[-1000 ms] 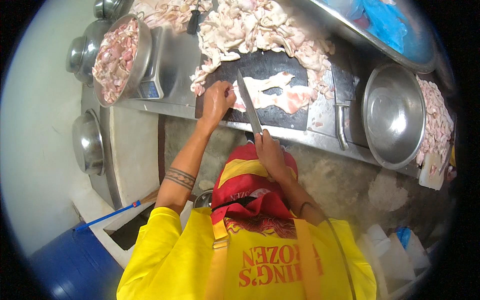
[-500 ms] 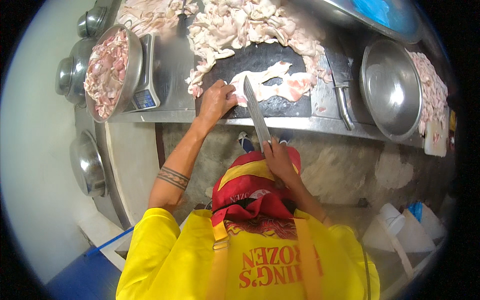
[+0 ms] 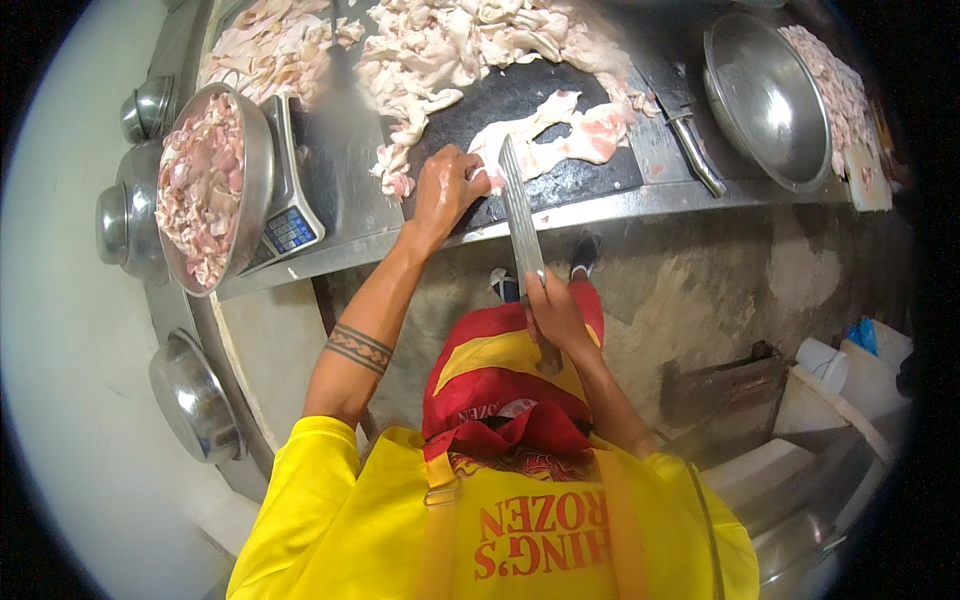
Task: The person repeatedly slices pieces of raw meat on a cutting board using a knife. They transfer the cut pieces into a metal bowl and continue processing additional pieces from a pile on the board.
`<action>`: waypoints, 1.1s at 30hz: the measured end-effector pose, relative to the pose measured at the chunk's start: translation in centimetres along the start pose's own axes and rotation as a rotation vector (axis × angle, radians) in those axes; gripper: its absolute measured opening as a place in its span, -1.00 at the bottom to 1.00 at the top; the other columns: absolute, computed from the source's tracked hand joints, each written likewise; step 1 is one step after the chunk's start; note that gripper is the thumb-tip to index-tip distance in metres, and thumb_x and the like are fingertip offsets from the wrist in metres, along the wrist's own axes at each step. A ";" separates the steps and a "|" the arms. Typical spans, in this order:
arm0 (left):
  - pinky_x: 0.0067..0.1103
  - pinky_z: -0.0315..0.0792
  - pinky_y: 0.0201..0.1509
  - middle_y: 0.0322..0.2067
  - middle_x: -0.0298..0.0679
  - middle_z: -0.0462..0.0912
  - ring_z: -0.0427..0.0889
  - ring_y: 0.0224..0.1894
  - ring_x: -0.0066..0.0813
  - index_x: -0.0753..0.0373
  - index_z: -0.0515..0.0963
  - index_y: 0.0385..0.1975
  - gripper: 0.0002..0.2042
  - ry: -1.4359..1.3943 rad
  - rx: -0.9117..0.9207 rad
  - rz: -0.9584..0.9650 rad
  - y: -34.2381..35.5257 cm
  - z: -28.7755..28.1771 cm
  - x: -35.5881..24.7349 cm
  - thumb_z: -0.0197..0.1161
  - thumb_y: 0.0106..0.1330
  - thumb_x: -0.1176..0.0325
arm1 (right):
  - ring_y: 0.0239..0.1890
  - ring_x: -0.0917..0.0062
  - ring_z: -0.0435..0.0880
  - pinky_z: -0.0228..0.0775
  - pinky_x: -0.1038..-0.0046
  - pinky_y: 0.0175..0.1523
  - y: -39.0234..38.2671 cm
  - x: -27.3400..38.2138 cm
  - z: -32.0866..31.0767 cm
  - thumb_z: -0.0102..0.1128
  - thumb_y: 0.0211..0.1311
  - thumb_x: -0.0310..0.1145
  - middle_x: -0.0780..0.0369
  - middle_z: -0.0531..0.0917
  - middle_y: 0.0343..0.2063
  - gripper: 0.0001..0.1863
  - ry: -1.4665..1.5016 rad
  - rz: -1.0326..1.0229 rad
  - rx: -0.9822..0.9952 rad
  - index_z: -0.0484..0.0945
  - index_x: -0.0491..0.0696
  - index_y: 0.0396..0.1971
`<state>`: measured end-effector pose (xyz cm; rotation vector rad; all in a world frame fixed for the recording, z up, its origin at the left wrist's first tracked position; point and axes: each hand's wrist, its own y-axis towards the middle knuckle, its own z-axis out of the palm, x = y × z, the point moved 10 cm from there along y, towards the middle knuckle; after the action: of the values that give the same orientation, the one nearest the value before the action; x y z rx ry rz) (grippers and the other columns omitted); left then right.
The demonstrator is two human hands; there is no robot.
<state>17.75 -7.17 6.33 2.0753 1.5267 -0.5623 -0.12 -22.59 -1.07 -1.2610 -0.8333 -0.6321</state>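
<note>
My left hand (image 3: 447, 192) is closed at the near left edge of a pale, floppy piece of raw meat with pink patches (image 3: 598, 133), pinching its end. The piece lies spread on a dark cutting board (image 3: 592, 180), with a gap through its middle. My right hand (image 3: 556, 312) grips the handle of a long, broad-bladed knife (image 3: 521, 215) in front of my apron. Its blade points away from me, and the tip rests over the meat, just right of my left fingers. Whether the edge is cutting in cannot be made out.
A heap of raw pieces (image 3: 470, 40) rings the board's far side. At left, a steel bowl of meat (image 3: 205, 185) sits on a digital scale (image 3: 290, 228). To the right lie a metal-handled tool (image 3: 697, 155) and a large steel bowl (image 3: 770, 100), with more meat (image 3: 830, 80) beyond.
The whole view has turned and shifted, so the table sits higher at right. Both hands keep their holds; the knife stays over the meat close to my left fingers.
</note>
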 end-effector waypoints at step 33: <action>-0.27 0.56 -0.23 -0.39 -0.01 0.53 0.66 -0.36 -0.07 0.32 0.69 -0.22 -0.71 0.134 0.081 0.057 -0.3 1.6 -3.2 0.45 0.08 0.33 | -0.29 -0.21 0.63 0.38 -0.11 -0.25 -0.1 0.3 -4.2 -0.06 0.53 -0.13 -0.17 0.64 -0.43 -0.64 -0.406 -0.101 -0.274 0.46 -0.18 -0.16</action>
<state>16.50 -10.47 6.89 2.2509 1.5364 -0.4798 0.79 -26.75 -1.14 -1.6362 -1.1791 -0.5927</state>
